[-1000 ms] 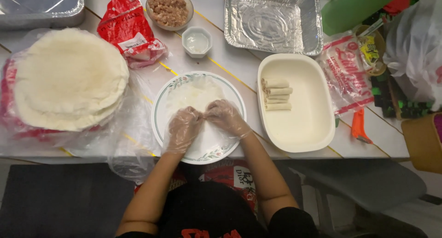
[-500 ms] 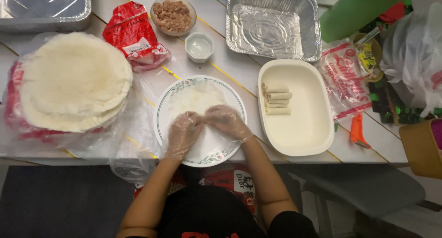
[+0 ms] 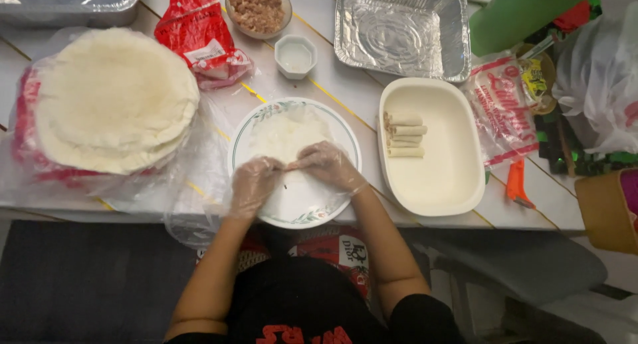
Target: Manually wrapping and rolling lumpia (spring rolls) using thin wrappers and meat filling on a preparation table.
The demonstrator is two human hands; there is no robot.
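Observation:
A thin white wrapper (image 3: pixel 286 134) lies on a round plate with a leaf-pattern rim (image 3: pixel 345 141). My left hand (image 3: pixel 252 183) and my right hand (image 3: pixel 327 164), both in clear plastic gloves, pinch the wrapper's near edge over a small bit of filling, fingertips almost meeting. A stack of round wrappers (image 3: pixel 113 98) sits on plastic to the left. Several finished rolls (image 3: pixel 404 134) lie in a white rectangular dish (image 3: pixel 445 178) at the right.
At the back stand a bowl of minced filling (image 3: pixel 257 8), a small white cup (image 3: pixel 295 55), a red packet (image 3: pixel 199 35) and a foil tray (image 3: pixel 399 28). An orange tool (image 3: pixel 517 184), a printed packet (image 3: pixel 502 108) and bags crowd the right side.
My hands have drawn closer together over the near edge of the wrapper; the view has shifted slightly.

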